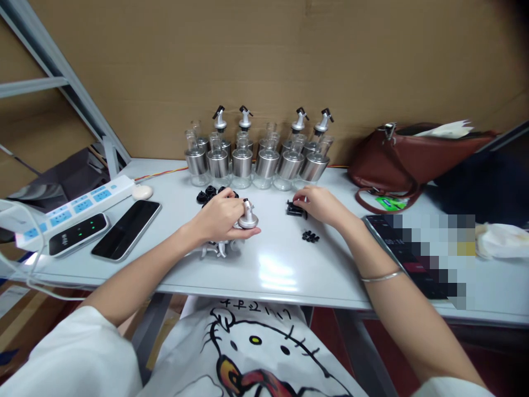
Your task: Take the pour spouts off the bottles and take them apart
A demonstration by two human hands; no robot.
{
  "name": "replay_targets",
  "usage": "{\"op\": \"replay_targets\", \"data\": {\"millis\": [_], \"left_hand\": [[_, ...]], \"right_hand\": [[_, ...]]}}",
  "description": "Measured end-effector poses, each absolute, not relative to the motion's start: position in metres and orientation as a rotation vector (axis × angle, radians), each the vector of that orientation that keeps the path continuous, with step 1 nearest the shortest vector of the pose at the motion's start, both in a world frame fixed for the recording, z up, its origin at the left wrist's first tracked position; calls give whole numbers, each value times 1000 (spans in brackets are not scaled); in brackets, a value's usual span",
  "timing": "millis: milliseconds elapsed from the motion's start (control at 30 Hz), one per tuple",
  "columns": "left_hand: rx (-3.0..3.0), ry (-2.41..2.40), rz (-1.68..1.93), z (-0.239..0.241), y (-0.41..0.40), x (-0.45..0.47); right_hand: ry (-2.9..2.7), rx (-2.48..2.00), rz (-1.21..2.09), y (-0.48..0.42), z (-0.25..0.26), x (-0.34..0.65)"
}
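My left hand [221,218] is closed around a silver pourer cap [248,216], held just above the white table [289,270]. More silver pourer parts [217,250] lie under that hand. My right hand [320,203] reaches to a small pile of black parts [294,208], fingertips pinched on one of them. A few tiny black rings [310,236] lie nearer me. Black stoppers [208,194] sit behind my left hand. Several glass and steel oil bottles [256,160] stand in rows at the back, some with pourers fitted.
A power strip [78,205], a dark device [78,234], a phone [126,229] and a small white oval object [142,192] lie at the left. A brown bag [409,157] rests at the back right, a blurred dark tablet [425,248] at the right. Cardboard forms the wall behind.
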State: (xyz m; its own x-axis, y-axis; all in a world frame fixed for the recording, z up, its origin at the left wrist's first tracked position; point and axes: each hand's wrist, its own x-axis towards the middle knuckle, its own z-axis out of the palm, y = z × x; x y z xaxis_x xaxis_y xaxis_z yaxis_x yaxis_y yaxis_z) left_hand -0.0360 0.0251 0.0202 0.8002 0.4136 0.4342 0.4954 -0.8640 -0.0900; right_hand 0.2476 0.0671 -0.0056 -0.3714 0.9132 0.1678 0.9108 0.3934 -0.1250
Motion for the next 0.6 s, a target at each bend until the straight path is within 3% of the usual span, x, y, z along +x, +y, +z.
{"op": "replay_targets", "data": {"millis": [600], "left_hand": [[-2765, -673, -644, 20, 26, -36]], "right_hand": [[-2488, -1580, 79, 60, 9, 249]]}}
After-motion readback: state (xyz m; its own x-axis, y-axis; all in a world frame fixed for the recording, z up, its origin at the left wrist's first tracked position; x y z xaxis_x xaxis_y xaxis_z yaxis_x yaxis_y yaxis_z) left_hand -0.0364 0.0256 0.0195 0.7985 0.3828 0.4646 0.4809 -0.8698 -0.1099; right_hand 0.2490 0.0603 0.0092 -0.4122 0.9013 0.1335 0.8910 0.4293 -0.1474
